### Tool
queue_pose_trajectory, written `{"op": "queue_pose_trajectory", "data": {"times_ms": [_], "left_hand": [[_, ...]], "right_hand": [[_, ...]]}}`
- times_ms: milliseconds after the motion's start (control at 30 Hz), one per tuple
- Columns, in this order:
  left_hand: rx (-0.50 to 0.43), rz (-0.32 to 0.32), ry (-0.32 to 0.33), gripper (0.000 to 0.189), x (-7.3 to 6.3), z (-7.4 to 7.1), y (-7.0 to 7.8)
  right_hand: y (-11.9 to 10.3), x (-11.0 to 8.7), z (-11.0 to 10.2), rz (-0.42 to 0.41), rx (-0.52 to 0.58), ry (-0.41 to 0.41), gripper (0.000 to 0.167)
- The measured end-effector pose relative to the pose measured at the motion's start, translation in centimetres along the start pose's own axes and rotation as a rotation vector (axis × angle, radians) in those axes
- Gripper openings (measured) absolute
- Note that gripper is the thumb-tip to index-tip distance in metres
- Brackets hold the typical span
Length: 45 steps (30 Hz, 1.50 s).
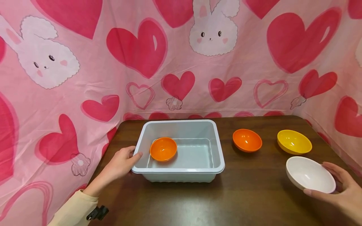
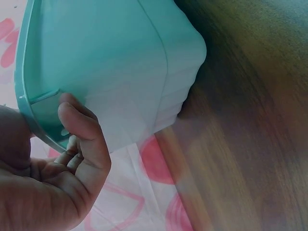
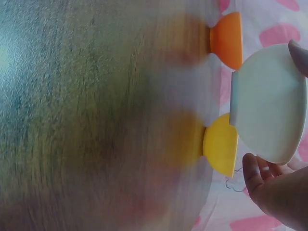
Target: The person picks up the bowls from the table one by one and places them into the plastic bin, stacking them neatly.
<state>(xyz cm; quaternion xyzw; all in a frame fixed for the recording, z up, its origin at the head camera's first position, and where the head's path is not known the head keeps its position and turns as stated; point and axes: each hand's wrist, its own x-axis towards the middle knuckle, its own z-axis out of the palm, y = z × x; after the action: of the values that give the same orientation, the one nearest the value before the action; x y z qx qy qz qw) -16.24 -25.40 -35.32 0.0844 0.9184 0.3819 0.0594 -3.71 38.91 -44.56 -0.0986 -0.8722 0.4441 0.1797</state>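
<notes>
My left hand (image 1: 123, 160) grips the left rim of a pale grey plastic basin (image 1: 178, 170), thumb over the edge and fingers curled beneath it in the left wrist view. Inside the basin, toward its left side, sits an orange bowl (image 1: 163, 149). At the right of the head view my right hand (image 1: 340, 188) holds a white bowl (image 1: 309, 174) by its rim, thumb on the near side and fingers on the far side. The white bowl is tilted and raised above the table, as its foot (image 3: 234, 98) shows in the right wrist view.
A second orange bowl (image 1: 247, 140) stands on the brown table (image 1: 254, 194) right of the basin. Farther right is a yellow bowl (image 1: 294, 142), just behind the white one. A pink cloth (image 1: 181, 62) with hearts and rabbits hangs behind and beside the table.
</notes>
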Motion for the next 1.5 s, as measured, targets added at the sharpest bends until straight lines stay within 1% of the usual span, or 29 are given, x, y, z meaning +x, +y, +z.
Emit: {"op": "queue_pose_trajectory", "data": {"times_ms": [100,233,367,667,800,967,1067,1333,1500], "left_hand": [[-0.004,0.004,0.000,0.037,0.1,0.0,-0.1],[-0.007,0.015,-0.008,0.043,0.1,0.1,-0.1],[-0.006,0.009,-0.011,0.043,0.1,0.1,-0.2],[-0.010,-0.013,-0.011,0.042,0.0,0.0,-0.3],[-0.016,-0.001,-0.007,0.043,0.0,0.0,-0.4],[-0.014,0.007,-0.005,0.042,0.1,0.1,-0.4],[-0.011,-0.001,-0.005,0.041,0.0,0.1,-0.3],[-0.012,-0.005,-0.005,0.040,0.0,0.1,-0.4],[-0.021,-0.004,-0.008,0.043,0.1,0.0,-0.3]], "right_hand": [[-0.2,0.0,0.0,0.013,-0.017,-0.024,0.098],[-0.4,0.0,0.0,0.017,-0.020,-0.034,0.098],[-1.0,0.1,-0.1,0.030,-0.042,-0.046,0.098],[-1.6,0.5,-0.2,-0.048,-0.010,-0.073,0.099],[-2.1,0.6,-0.2,-0.079,-0.002,-0.065,0.100],[-2.9,0.8,-0.3,-0.072,-0.022,-0.076,0.103],[-3.3,1.0,-0.3,-0.071,-0.031,-0.094,0.105],[-3.9,1.1,0.1,-0.085,-0.027,-0.131,0.105],[-4.3,1.1,0.6,-0.100,0.016,-0.175,0.101]]}}
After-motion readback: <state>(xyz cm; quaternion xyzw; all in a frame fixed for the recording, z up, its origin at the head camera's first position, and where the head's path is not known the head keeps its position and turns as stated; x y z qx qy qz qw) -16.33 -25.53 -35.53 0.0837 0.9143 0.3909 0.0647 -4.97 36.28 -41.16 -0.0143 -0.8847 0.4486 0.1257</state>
